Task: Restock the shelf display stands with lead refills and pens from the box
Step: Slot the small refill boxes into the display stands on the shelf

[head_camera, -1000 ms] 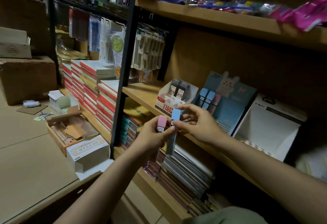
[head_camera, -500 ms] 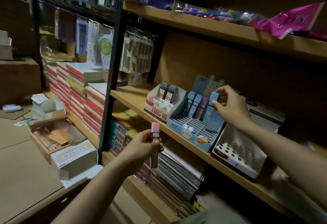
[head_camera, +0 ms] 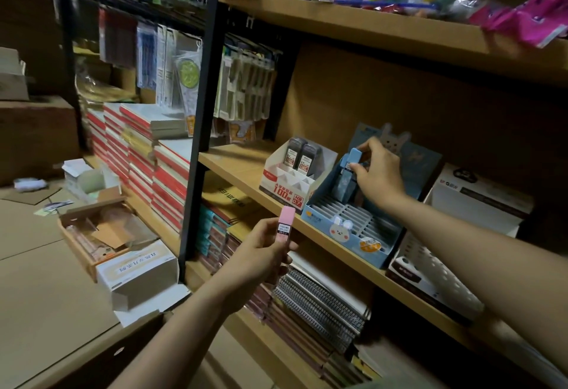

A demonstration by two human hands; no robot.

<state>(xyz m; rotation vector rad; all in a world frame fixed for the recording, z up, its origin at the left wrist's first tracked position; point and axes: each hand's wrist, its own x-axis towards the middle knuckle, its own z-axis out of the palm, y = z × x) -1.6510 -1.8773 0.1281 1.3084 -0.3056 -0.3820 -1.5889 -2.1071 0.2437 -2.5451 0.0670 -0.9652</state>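
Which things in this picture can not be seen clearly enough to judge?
Head view, the only one:
- Blue refill: its lower end is hidden behind the right hand, so its slot in the blue stand cannot be told.
- Pink refill: label print too small; the left hand covers its lower part.
- White stand: contents dark, partly behind the right arm.

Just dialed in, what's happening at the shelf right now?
A person is restocking lead refills. The right hand pinches a blue refill and is setting it into the back row of the blue stand on the middle shelf. The left hand holds a pink refill upright below the shelf edge, not yet placed. Most of the stand's slots look empty. A white stand to its left holds two dark refills.
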